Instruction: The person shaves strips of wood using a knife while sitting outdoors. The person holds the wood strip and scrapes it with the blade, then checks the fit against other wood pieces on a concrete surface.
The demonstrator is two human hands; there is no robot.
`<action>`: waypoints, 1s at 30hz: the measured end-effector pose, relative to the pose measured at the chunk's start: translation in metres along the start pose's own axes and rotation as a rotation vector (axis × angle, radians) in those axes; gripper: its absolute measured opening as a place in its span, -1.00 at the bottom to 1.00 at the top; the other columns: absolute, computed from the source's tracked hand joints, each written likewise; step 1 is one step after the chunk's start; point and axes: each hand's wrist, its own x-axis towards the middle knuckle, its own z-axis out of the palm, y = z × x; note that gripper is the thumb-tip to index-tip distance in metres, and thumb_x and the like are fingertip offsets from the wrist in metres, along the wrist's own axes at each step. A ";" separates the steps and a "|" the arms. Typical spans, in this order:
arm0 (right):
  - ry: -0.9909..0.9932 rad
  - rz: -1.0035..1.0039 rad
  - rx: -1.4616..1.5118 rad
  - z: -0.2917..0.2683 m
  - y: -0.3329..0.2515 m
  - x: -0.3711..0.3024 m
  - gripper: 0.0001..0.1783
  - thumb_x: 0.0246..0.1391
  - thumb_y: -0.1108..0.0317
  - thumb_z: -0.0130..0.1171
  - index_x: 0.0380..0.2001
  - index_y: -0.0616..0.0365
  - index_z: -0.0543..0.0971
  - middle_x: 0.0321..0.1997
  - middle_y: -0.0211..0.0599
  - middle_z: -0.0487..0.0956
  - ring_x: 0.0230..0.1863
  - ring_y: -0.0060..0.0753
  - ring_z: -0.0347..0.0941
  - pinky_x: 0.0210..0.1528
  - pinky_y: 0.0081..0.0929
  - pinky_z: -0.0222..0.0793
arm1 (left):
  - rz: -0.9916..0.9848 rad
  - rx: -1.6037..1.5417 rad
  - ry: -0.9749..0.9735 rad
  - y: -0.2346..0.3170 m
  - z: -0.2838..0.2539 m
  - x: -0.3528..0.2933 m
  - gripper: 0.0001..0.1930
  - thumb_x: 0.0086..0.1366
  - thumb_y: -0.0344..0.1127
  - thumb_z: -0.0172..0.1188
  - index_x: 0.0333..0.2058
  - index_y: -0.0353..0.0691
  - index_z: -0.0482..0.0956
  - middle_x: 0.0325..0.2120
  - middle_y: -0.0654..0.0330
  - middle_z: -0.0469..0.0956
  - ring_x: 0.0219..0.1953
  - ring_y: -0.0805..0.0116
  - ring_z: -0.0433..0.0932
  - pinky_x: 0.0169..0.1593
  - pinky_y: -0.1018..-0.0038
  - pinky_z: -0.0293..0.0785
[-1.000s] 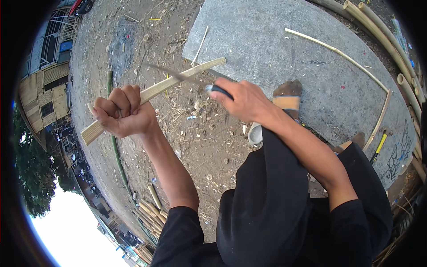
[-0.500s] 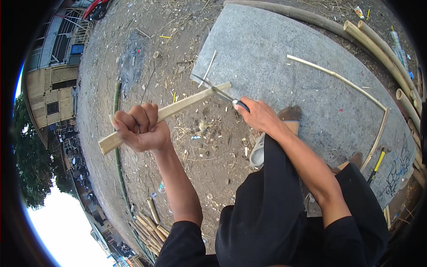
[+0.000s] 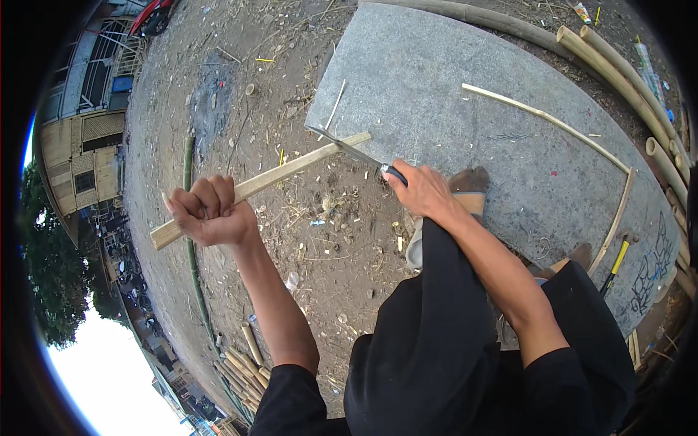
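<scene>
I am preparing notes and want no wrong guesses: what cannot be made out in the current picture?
Head view:
Strip: one stretch hidden by left fingers.
Knife: handle partly hidden by right fingers.
Red vehicle: part cut off by upper edge.
Bamboo pile: partly hidden by left sleeve.
Far-left clutter: too small to tell apart.

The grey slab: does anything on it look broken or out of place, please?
On the right of the grey slab, a pale bamboo strip meets a second strip at a sharp angle, like one snapped piece; I cannot tell if they are joined.
</scene>
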 end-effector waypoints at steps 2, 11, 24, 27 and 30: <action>-0.016 0.014 -0.023 -0.006 0.002 0.004 -0.59 0.23 -0.10 -0.01 -0.11 -0.03 0.51 -0.42 0.13 0.61 -0.25 0.33 0.55 -0.18 0.15 0.42 | 0.007 -0.023 -0.051 0.001 -0.002 -0.002 -0.51 0.49 0.01 -0.17 -0.63 0.04 -0.01 -0.83 0.44 -0.09 -0.80 0.64 -0.19 -0.75 0.59 -0.28; -0.005 0.007 -0.098 -0.017 -0.001 0.002 -0.57 0.24 -0.11 -0.02 -0.11 -0.02 0.51 -0.42 0.10 0.62 -0.23 0.29 0.55 -0.17 0.14 0.41 | 0.015 -0.055 -0.069 0.001 -0.004 -0.009 -0.52 0.48 0.00 -0.15 -0.63 0.03 0.01 -0.83 0.43 -0.08 -0.80 0.63 -0.18 -0.74 0.59 -0.26; -0.028 -0.015 -0.037 -0.027 0.001 0.008 -0.55 0.28 -0.11 -0.06 -0.18 0.06 0.52 -0.59 -0.05 0.56 -0.46 0.12 0.55 -0.32 0.02 0.41 | 0.039 -0.099 -0.166 -0.003 0.004 -0.008 -0.54 0.49 -0.01 -0.17 -0.61 0.03 0.02 -0.83 0.43 -0.06 -0.80 0.65 -0.17 -0.75 0.61 -0.22; -0.016 0.012 -0.051 -0.022 -0.007 0.008 -0.58 0.26 -0.09 -0.04 -0.18 0.04 0.52 -0.54 -0.02 0.59 -0.39 0.17 0.57 -0.28 0.03 0.43 | -0.005 -0.100 -0.157 0.001 -0.001 -0.016 -0.53 0.48 0.00 -0.16 -0.62 0.03 0.00 -0.83 0.44 -0.06 -0.80 0.65 -0.16 -0.75 0.61 -0.22; -0.082 -0.184 0.171 -0.021 -0.024 -0.011 -0.59 0.26 -0.08 -0.03 -0.18 0.04 0.51 -0.53 0.00 0.58 -0.40 0.20 0.56 -0.28 0.03 0.42 | 0.022 -0.073 -0.173 0.004 0.001 -0.010 -0.52 0.48 0.00 -0.14 -0.62 0.03 0.00 -0.83 0.44 -0.06 -0.80 0.65 -0.16 -0.74 0.62 -0.22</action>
